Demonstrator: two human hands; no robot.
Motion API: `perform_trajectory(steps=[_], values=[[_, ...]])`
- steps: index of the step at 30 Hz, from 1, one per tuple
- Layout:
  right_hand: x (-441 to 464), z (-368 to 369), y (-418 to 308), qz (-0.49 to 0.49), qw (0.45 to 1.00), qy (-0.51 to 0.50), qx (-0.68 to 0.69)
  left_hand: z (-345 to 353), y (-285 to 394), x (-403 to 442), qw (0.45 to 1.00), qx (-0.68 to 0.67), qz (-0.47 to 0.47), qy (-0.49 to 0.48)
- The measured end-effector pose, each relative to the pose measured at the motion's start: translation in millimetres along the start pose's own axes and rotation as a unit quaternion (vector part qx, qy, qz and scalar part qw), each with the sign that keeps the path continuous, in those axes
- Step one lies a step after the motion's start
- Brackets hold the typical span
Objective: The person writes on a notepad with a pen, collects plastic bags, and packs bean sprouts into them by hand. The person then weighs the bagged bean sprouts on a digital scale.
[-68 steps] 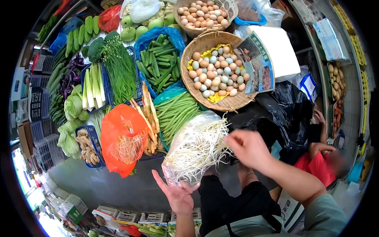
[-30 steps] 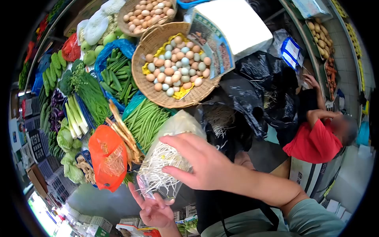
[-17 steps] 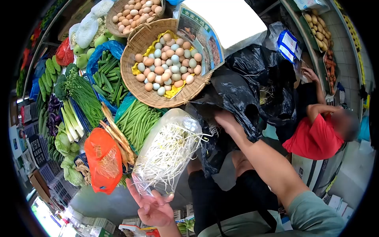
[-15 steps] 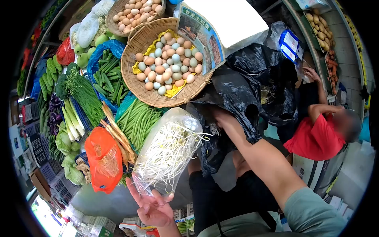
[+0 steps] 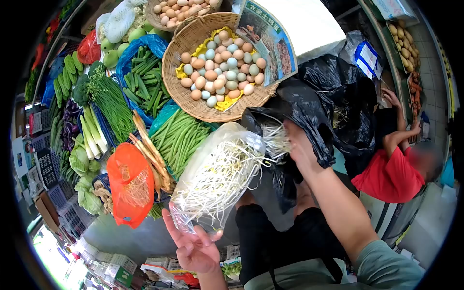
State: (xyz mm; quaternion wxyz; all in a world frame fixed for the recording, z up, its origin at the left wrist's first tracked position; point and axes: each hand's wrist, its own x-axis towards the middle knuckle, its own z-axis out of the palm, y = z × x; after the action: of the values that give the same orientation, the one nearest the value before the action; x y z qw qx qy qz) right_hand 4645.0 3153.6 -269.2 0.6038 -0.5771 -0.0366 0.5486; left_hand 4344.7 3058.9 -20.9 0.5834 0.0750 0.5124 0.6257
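Note:
My left hand [image 5: 197,249] holds the lower edge of a clear plastic bag [image 5: 235,132] with its fingertips, some fingers spread. White bean sprouts [image 5: 220,169] fill the bag, and a few stick out over its right side. My right hand [image 5: 300,145] is closed around a bunch of bean sprouts [image 5: 276,139], slightly blurred, just right of the clear bag's upper end. Beside and partly over that hand hangs a crumpled black plastic bag [image 5: 309,104], with more sprouts visible inside its opening.
A wicker basket [image 5: 176,92] of eggs stands beyond the clear bag. Green beans [image 5: 181,140], an orange bag [image 5: 128,193] and other vegetables lie to the left. A white box [image 5: 304,24] is at the back. At right, a person in a red shirt [image 5: 386,179] sits near potatoes [image 5: 403,46].
My right hand has come out of the black bag with a bunch of bean sprouts and is nearer the clear bag. My left hand still holds the clear bag. The view has shifted somewhat.

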Motion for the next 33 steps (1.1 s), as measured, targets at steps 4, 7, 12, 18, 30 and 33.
perform_trajectory(steps=[4,7,12,18,30,33], values=[[37,-76,11,0.059,0.994,0.035,0.086,5,-1,0,1.0,-0.005,0.009,0.014],[-1,-16,-47,0.111,0.982,0.005,0.153,-1,1,-1,1.0,-0.004,0.005,0.015],[-54,37,-104,0.15,0.98,0.095,0.094,9,-2,3,1.0,-0.007,0.011,-0.004],[-109,-18,-121,0.29,0.929,0.097,0.21,-1,-2,2,0.999,-0.011,0.022,-0.029],[-224,25,-190,0.328,0.939,-0.105,0.007,-12,3,-3,0.999,-0.014,0.008,-0.049],[-248,45,-201,0.374,0.92,-0.116,-0.037,-18,5,-6,0.999,-0.02,0.0,-0.04]])
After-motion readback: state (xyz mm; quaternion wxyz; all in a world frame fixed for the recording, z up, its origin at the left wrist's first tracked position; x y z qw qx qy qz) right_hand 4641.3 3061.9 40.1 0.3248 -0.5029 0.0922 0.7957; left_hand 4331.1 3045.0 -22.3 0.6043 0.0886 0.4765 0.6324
